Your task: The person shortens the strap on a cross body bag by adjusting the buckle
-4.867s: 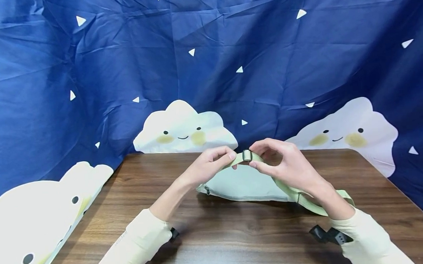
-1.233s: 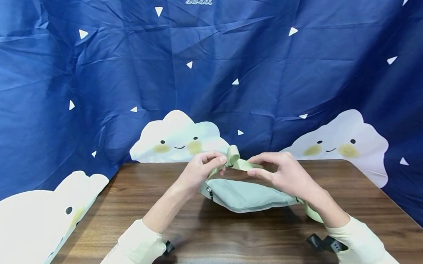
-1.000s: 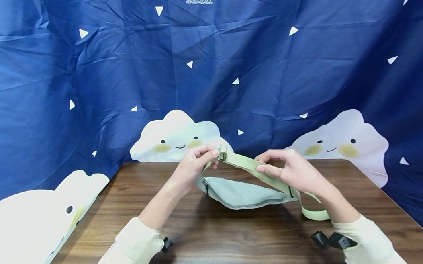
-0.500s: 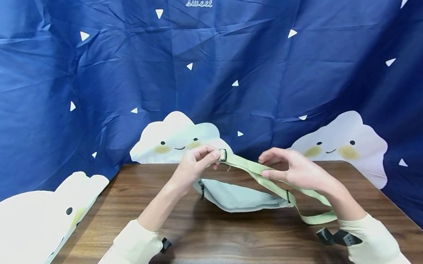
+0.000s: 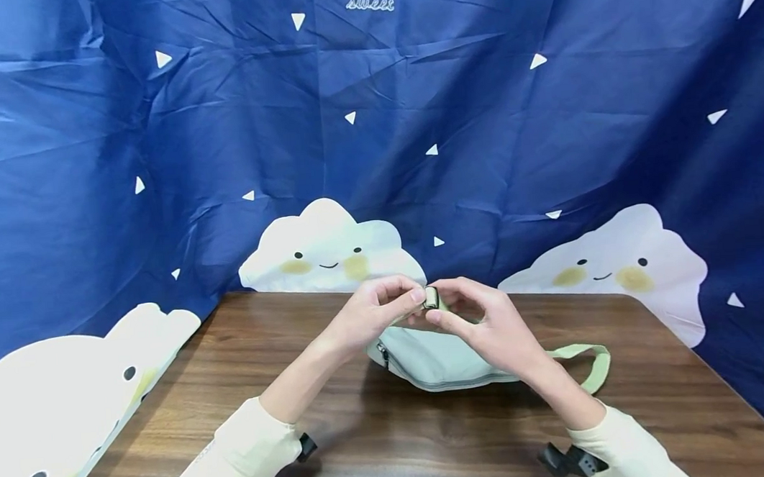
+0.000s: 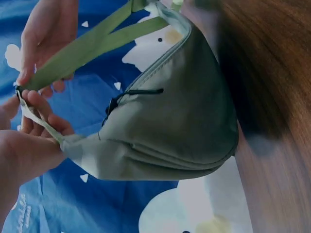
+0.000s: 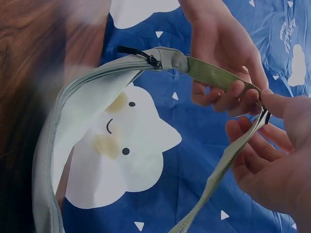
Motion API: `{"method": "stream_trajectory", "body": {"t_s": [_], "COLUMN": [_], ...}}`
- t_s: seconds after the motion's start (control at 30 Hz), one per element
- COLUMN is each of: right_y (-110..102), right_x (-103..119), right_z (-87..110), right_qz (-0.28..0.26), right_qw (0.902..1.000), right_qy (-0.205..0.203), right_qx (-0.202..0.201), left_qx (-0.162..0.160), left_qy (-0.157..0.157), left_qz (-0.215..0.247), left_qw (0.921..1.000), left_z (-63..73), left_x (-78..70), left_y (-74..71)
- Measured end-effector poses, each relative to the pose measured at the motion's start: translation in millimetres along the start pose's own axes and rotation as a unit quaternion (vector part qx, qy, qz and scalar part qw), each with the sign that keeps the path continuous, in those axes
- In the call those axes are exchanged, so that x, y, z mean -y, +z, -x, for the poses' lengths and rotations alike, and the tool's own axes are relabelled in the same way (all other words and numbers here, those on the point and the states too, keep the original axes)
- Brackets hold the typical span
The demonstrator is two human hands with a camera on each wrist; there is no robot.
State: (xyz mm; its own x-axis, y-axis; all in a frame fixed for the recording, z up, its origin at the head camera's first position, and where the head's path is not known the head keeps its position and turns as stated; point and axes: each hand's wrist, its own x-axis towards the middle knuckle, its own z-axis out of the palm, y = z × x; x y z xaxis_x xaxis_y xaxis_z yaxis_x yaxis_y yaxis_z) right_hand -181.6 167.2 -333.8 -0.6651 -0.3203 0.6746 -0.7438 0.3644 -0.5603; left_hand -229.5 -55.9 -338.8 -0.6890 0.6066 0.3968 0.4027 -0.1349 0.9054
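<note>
A pale grey-green sling bag [image 5: 436, 358] hangs or rests low over the table behind my hands; its zipper pull [image 6: 146, 91] dangles at one end. Its light green webbing strap [image 7: 214, 74] rises to a dark slider buckle [image 5: 431, 298]. My left hand [image 5: 373, 314] pinches the strap right beside the buckle, between thumb and fingers. From the other side, my right hand [image 5: 487, 327] pinches the buckle's edge with the strap. The hands almost meet there. A loop of strap [image 5: 599, 367] sticks out past my right forearm.
The brown wood-grain table [image 5: 380, 447] lies under the bag and forearms. A blue curtain [image 5: 376, 123] with cloud prints [image 5: 331, 248] hangs behind it. Dark wrist devices [image 5: 571, 461] sit under both sleeves.
My right hand slid along the strap, drawing it out to the right, then moved back left to the buckle. My left hand kept its pinch and shifted slightly right.
</note>
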Motion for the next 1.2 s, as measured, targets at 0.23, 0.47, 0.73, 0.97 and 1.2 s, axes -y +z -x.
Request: {"method": "stream_trajectory", "body": {"t_s": [0.23,0.47,0.73,0.97,1.2], "right_y": [-9.1,-10.7,-6.9,-1.0,-1.7], "right_x": [1.9,3.3,3.3,1.1,-0.7], "right_z": [2.0,5.4,5.5,6.2,2.3], "right_qz": [-0.059,-0.092,-0.086,-0.082,-0.015], "right_qw": [0.9973,0.9917,0.9940,0.9954,0.9988], "right_qy": [0.044,0.088,0.064,0.040,-0.047], "right_qx": [0.002,0.017,0.022,0.030,0.007], "left_qx": [0.068,0.067,0.071,0.058,0.101], "left_qy": [-0.009,-0.007,0.018,0.021,-0.002], "left_qz": [-0.005,-0.043,-0.063,-0.043,0.003], "left_qw": [0.9976,0.9968,0.9953,0.9972,0.9949], "left_z": [-2.1,-0.9,-0.3,1.8,-1.9], "left_x": [3.4,4.0,2.0,0.5,4.6], "left_y": [-11.6,-14.0,-5.6,-0.4,-2.8]}}
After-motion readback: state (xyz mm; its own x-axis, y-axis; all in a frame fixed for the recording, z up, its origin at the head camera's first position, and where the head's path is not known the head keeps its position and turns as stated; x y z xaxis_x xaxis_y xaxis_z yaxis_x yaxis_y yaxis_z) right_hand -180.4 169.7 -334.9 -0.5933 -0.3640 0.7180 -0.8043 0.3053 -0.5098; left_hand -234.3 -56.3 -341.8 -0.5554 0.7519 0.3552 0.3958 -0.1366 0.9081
